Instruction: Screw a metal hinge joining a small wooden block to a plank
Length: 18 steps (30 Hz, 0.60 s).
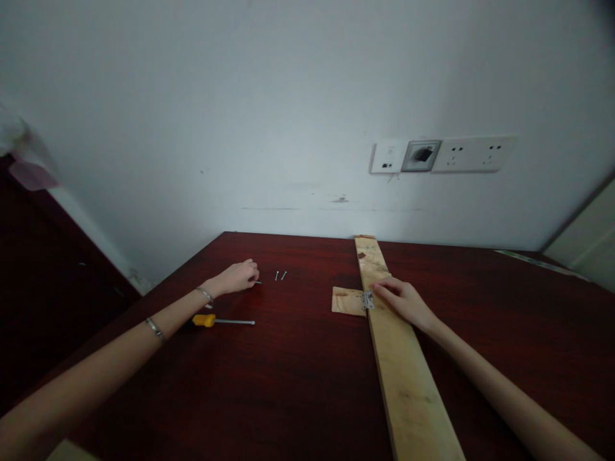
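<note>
My left hand [239, 276] is closed in a pinch over the dark red tabletop, with the tip of a screw [259, 282] poking out from the fingers. Two more screws [280, 276] lie just right of it. Nearer to me lies a screwdriver [223, 321] with a yellow handle, its shaft pointing right. A metal hinge [368, 299] spans a long wooden board [408, 378] and a small wood piece [346, 301] at its left side. On the board, my right hand [402, 299] has its thumb and fingers closed at the hinge's upper right edge.
The tabletop [298, 378] meets a white wall [288, 128] at the back. Wall sockets [473, 155] sit above the right half. At the lower left corner, part of a pale wooden piece [70, 452] shows.
</note>
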### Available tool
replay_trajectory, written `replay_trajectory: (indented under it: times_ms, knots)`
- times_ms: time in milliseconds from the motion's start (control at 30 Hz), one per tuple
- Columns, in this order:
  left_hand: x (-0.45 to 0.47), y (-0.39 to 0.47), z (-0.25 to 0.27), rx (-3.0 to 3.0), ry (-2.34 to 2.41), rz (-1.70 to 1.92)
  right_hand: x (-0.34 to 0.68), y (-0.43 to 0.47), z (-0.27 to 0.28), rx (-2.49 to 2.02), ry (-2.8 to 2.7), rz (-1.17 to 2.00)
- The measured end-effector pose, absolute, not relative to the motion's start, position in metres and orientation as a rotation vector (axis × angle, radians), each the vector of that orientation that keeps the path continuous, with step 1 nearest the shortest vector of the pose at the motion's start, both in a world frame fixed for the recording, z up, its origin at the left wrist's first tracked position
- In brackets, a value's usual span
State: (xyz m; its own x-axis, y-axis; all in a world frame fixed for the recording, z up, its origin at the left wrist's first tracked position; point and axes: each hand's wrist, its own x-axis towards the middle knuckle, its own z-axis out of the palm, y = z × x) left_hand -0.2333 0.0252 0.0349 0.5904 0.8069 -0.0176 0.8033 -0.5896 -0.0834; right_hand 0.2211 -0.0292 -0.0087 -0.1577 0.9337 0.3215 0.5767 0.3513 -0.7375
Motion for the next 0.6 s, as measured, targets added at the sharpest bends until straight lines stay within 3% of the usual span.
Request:
replay_trajectory:
  times_ms: [400,600]
  knots:
    - [-0.226,0.024,0.038,-2.781,-1.381,0.079,0.221,-0.030,-0.009,-1.319,-1.837,0.587]
    - [-0.183,0.030,0.059,-2.890,-1.466,-0.400,0.222,-0.028,-0.010,-1.277,-1.775,0.588]
